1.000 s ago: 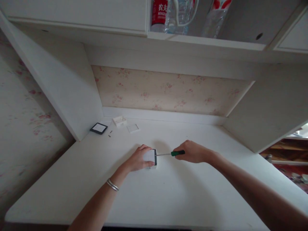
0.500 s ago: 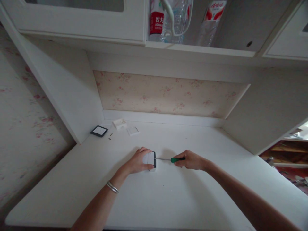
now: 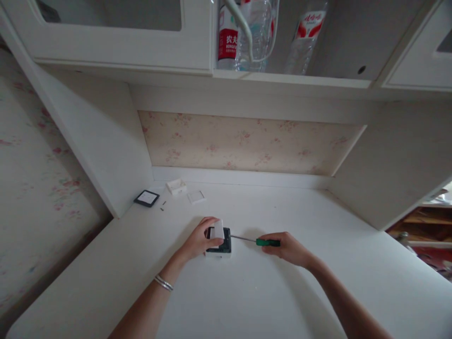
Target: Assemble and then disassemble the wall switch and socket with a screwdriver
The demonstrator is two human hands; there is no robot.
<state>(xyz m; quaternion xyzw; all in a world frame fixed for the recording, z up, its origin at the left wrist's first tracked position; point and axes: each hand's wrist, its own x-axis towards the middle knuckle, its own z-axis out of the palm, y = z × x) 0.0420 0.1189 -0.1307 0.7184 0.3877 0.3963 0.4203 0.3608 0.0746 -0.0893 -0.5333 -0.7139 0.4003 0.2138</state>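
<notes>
On the white desk, a wall switch [image 3: 228, 246] with a black inner frame and a white base sits in front of me. My left hand [image 3: 197, 241] pinches its white rocker cover [image 3: 218, 230] between thumb and fingers. The cover stands tilted up off the black frame, its left part hidden by my fingers. My right hand [image 3: 289, 249] is closed round a green-handled screwdriver [image 3: 267, 242]. The metal shaft points left, and its tip is at the right edge of the black frame; whether it touches is too small to tell.
Back left lie a black-framed switch plate [image 3: 147, 198], a white open box [image 3: 176, 186], a clear-white square frame [image 3: 196, 196] and two small screws [image 3: 163, 205]. Side panels flank the desk [image 3: 282, 301]. A cabinet overhead holds plastic bottles [image 3: 305, 40] and a white cable [image 3: 247, 33].
The white rocker cover has come up from the switch, baring the black frame. My right hand and the screwdriver have shifted slightly right. The view has tilted up a little.
</notes>
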